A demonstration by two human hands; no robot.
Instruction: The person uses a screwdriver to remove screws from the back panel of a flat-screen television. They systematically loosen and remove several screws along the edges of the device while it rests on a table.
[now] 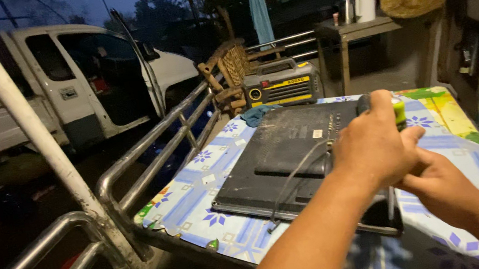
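Behind the left hand, a green-capped tool hides mostly.

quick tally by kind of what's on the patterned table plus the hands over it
hands: 2, left hand and right hand
dark upturned laptop: 1
green-handled tool: 1
black and yellow power unit: 1
blue cloth: 1
total: 6
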